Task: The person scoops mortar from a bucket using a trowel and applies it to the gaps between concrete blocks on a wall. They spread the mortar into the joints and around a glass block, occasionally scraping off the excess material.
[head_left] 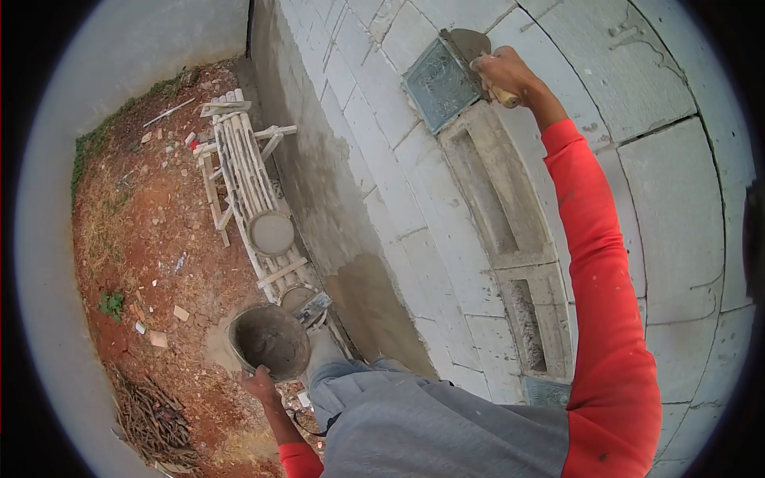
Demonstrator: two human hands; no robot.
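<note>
My right hand [510, 73] is closed around the wooden handle of a trowel [468, 43], up at the wall. The trowel's blade lies against the upper edge of a square glass block [441, 88], whose face is smeared with grey mortar. Below that block, a concrete vent block [502, 179] with slots is set in the wall. Low on the left, my left hand [260, 385] grips the rim of a dark bucket [245, 319] with grey mortar inside. Its fingers are partly hidden behind the bucket.
A bamboo scaffold [239, 159] runs along the wall, carrying a round pan of mortar [271, 233]. Pale block wall [446, 255] rises on the right, with wet plaster [370, 307] lower down. Red soil [159, 239] with rubble and a pile of sticks [155, 418] lies below.
</note>
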